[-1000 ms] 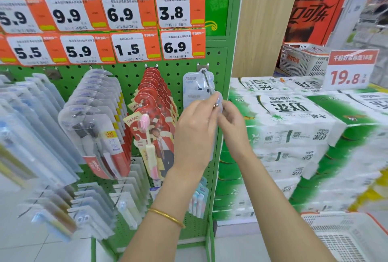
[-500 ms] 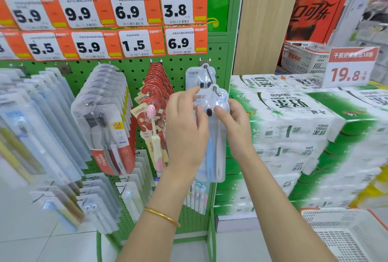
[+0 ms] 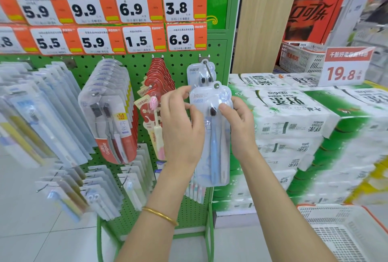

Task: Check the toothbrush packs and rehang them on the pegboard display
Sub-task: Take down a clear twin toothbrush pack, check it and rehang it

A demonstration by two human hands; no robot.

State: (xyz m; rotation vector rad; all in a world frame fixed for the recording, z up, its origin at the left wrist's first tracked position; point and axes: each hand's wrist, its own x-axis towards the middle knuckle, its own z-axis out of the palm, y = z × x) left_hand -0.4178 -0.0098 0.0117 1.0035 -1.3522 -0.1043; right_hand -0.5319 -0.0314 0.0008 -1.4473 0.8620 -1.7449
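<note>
Left hand (image 3: 180,127) and right hand (image 3: 239,127) both pinch blue toothbrush pack (image 3: 214,156) at frame centre, hang hole at tip of peg (image 3: 210,72) on green pegboard (image 3: 134,68).

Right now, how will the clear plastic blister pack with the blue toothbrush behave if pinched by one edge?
Probably light: the left hand and right hand hold the clear plastic blister pack with fingertips alone. Likely fairly stiff: it hangs flat below them. Its glossy face may slip.
</note>
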